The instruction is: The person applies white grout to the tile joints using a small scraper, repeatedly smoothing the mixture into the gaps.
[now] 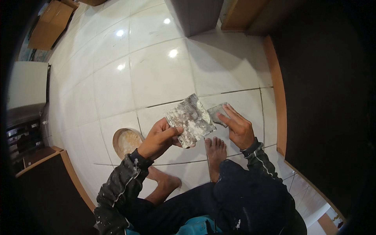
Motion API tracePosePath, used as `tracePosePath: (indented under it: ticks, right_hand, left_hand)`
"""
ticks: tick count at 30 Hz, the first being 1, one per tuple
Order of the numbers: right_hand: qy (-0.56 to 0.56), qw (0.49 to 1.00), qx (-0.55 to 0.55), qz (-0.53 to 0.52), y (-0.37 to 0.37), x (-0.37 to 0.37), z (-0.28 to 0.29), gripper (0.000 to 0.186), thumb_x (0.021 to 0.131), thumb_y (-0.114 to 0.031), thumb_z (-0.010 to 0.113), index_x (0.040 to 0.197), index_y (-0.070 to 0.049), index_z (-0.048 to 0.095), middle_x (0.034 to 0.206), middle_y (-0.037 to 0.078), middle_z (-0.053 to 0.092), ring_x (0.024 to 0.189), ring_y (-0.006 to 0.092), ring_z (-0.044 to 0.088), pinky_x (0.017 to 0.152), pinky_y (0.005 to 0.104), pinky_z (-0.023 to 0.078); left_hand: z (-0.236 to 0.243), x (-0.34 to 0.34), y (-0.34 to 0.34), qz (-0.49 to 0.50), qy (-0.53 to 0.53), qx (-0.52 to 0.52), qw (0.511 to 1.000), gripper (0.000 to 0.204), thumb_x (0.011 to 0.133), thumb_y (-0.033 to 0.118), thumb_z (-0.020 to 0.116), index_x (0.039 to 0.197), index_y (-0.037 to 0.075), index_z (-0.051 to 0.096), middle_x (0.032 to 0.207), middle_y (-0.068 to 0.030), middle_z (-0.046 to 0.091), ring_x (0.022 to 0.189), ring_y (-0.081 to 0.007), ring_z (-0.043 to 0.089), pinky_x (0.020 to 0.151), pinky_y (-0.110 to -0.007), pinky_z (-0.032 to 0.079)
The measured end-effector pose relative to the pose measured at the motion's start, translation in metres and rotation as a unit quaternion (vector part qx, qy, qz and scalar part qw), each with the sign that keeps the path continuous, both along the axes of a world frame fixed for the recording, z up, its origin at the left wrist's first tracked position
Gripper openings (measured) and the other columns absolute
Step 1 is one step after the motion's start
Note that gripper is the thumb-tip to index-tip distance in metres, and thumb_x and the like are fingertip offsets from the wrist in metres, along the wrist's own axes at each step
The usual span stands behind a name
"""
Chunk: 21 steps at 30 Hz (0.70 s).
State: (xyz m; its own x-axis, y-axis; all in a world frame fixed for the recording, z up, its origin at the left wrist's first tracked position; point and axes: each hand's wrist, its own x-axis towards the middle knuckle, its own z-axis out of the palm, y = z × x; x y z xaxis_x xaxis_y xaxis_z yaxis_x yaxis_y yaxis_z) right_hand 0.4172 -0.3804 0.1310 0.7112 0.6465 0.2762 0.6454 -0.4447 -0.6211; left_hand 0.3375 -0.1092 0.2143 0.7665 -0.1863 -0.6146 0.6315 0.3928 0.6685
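My left hand [159,139] is closed on a flat, squarish grey plate [187,119] smeared with white paste, its thumb lying on top. A thick ridge of the paste [203,113] runs along the plate's right side. In my right hand [241,131] is a smaller, thin grey spreader [216,113], pinched with the fingers stretched along its face. The spreader's left edge is close beside the plate; I cannot tell whether they touch. On the floor left of my left hand stands a round bowl [115,142] with whitish residue inside, partly hidden by my arm.
White floor tiles [156,74] with dark joints lie below. My bare feet [216,156] are under my hands. A dark panel with a wooden edge [277,105] rises at right, another wood-edged dark unit [43,192] at lower left. Cardboard boxes [53,23] sit far left, a grey block [196,17] ahead.
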Motion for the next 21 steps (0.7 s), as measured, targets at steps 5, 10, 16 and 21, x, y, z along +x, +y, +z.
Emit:
tracePosePath:
  ticks: [5,10,16,21]
  right_hand:
    - [0.482,0.808,0.312,-0.13,-0.011,-0.009,-0.006,0.05,0.083,0.008,0.05,0.132,0.0,0.046,0.117,0.018,0.061,0.106,0.0254,0.064,0.088,0.038,0.056]
    - [0.632,0.586,0.494,-0.113,-0.009,0.0,0.008,0.051,0.087,0.003,0.053,0.135,0.001,0.037,0.114,0.015,0.059,0.1,0.0239,0.065,0.083,0.0378,0.059]
    - [0.475,0.79,0.363,-0.134,0.014,-0.006,0.025,0.04,0.089,0.001,0.054,0.128,0.003,0.048,0.107,0.014,0.064,0.097,0.0236,0.067,0.085,0.0352,0.056]
    - [0.265,0.931,0.238,-0.076,0.018,-0.022,0.04,0.035,0.086,0.002,0.055,0.121,0.006,0.055,0.107,0.019,0.066,0.099,0.0231,0.066,0.087,0.033,0.053]
  left_hand:
    - [-0.004,0.005,-0.001,0.027,-0.022,0.01,0.999,0.035,0.091,0.013,0.057,0.119,-0.005,0.047,0.096,-0.0115,0.066,0.079,-0.0177,0.068,0.068,-0.028,0.056]
    - [-0.021,0.0,0.0,0.029,0.025,-0.078,0.996,0.034,0.09,0.01,0.053,0.12,-0.005,0.046,0.098,-0.0145,0.066,0.079,-0.0245,0.07,0.065,-0.033,0.058]
    - [-0.022,-0.001,-0.001,0.01,0.047,-0.077,0.996,0.039,0.09,0.014,0.054,0.125,-0.002,0.047,0.101,-0.0117,0.065,0.079,-0.0223,0.069,0.064,-0.032,0.056]
    - [-0.019,0.006,-0.005,0.005,0.035,-0.077,0.996,0.037,0.091,0.017,0.054,0.123,-0.001,0.048,0.103,-0.0117,0.065,0.079,-0.0206,0.068,0.062,-0.031,0.055]
